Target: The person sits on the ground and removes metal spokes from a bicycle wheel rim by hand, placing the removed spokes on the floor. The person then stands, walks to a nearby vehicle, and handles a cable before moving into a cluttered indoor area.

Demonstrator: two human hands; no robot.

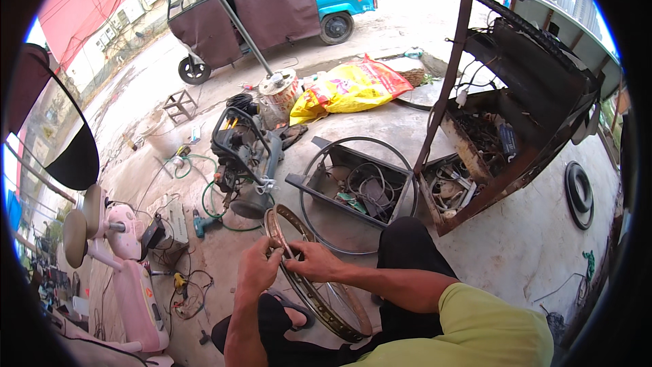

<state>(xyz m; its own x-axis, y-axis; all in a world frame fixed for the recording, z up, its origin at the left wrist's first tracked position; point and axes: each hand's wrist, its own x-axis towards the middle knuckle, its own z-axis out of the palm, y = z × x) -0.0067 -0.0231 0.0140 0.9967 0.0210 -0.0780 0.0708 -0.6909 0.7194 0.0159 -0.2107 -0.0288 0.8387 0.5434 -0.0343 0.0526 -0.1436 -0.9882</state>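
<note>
A bare metal wheel rim (310, 293) with a row of holes around its band stands tilted between my knees. Thin spokes show inside its lower part. My left hand (259, 266) is closed at the rim's upper left side, with its thumb and fingers pinched. From the right, my right hand (314, 262) reaches across the band and grips it, its thumb close to the left thumb. Anything small between the fingertips is too hard to make out.
Ahead stand an air compressor (250, 163) and a black box (314, 189) holding cables, with a thin black hoop (303, 221) around it. A green drill (198, 225) and hose lie left, near a pink scooter (138, 302). At right are a rusty cabinet frame (435, 112) and tyres (579, 197).
</note>
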